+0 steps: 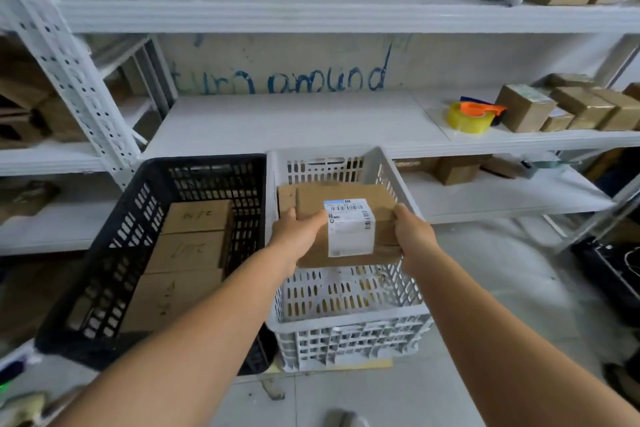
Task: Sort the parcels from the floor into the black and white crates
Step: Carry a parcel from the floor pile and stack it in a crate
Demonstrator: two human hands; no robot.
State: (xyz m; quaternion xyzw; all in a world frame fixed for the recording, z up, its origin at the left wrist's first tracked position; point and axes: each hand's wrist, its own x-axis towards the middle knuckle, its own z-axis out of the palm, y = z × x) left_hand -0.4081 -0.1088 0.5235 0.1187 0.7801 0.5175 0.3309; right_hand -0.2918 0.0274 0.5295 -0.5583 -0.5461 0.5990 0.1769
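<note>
A brown cardboard parcel with a white shipping label is held over the white crate. My left hand grips its left edge and my right hand grips its right edge. Another brown parcel lies inside the white crate, partly hidden behind the held one. The black crate stands directly left of the white one and holds three brown boxes in a row.
White metal shelving stands behind the crates. On the right of it are several small boxes and a yellow tape roll with an orange dispenser. Grey floor lies to the right, with dark items at its far right edge.
</note>
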